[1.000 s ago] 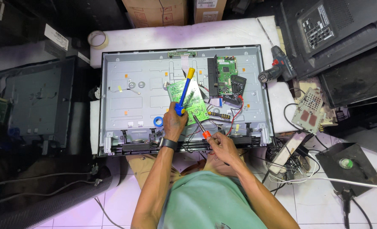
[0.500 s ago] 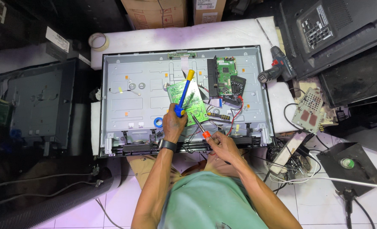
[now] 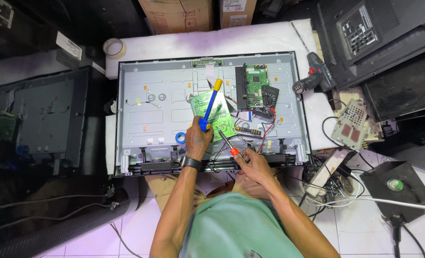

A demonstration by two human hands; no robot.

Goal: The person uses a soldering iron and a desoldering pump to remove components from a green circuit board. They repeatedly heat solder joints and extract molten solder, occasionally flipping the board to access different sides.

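Observation:
My left hand grips a blue tool with a yellow end, held slanted over a green circuit board. My right hand holds a thin soldering iron with an orange collar, its tip touching the board's lower edge. The board lies on the grey metal back panel of an opened flat television. A black watch sits on my left wrist. A second green board and a black multimeter with red and black leads lie to the right on the panel.
A cordless drill lies on white foam at the right. A roll of blue tape sits by my left hand, a tape roll at the back left. Other television shells, cardboard boxes and cables surround the work area.

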